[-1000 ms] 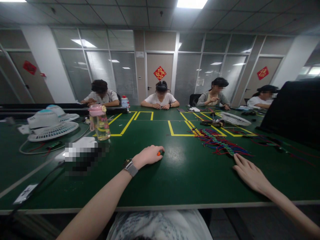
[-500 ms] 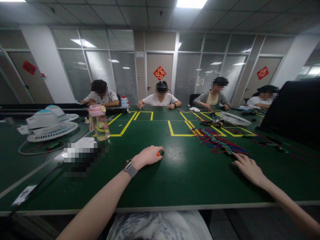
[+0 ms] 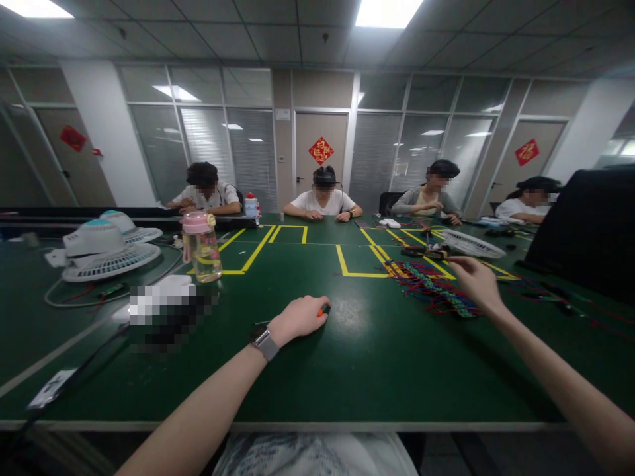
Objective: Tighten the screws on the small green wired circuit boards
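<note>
My left hand (image 3: pixel 300 316) rests on the green table, closed around a screwdriver (image 3: pixel 323 310) with an orange and dark handle; its thin shaft shows behind the hand near my watch. Farther out on the right, my right hand (image 3: pixel 473 281) has its fingers drawn together beside a dark tool with yellowish parts (image 3: pixel 429 252). Whether its fingertips touch that tool or pinch something small cannot be made out. Just below and left of this hand lies a bundle of small green circuit boards with red and blue wires (image 3: pixel 436 287).
A pink-lidded bottle (image 3: pixel 202 248) and white fans (image 3: pixel 106 254) stand at the left, near a white blurred item (image 3: pixel 169 291). Another fan part (image 3: pixel 473 243) lies at the right, by a black screen (image 3: pixel 585 231). Several people sit opposite. Yellow tape (image 3: pixel 367 274) marks the table (image 3: pixel 347 377).
My right hand has left the near end of the wired boards and moved forward, toward the dark tool. My left hand stays with the screwdriver. The person opposite has drawn their hands inward.
</note>
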`<state>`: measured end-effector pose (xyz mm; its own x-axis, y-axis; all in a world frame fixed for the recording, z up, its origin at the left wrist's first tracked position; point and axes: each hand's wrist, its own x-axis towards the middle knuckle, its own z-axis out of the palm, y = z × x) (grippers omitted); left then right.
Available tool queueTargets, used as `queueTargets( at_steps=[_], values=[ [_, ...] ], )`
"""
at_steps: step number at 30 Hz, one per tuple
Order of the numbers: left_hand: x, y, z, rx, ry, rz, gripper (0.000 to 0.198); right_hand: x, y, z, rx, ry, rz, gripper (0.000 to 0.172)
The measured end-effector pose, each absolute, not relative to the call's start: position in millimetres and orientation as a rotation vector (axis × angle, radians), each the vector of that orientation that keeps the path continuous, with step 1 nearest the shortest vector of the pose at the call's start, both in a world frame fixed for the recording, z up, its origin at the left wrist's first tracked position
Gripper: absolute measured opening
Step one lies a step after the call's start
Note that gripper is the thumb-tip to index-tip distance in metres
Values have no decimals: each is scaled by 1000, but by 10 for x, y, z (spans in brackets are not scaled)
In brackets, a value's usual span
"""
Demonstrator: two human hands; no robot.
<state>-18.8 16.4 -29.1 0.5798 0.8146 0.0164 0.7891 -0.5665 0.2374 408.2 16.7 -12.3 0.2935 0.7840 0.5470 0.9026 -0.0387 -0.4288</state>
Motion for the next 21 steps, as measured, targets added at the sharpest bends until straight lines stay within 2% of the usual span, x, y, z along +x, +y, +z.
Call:
queueTargets(
  at_steps=[4,9,13,21],
  values=[
    [-113,113,-344,2720,1390,257,34,3648,873,55,-1973,-1734,-157,40],
    [-90,88,-366,2744,1393,297,31,3461,1526,-32,-2116,-1865,-71,23],
    [-97,83,-364,2734,1401,310,31,3413,1745,-176,-2262,-1878,8,31],
    [-92,70,-377,2756,1382,350,29,3327,1859,-350,-2297,-1830,20,31]
  ],
)
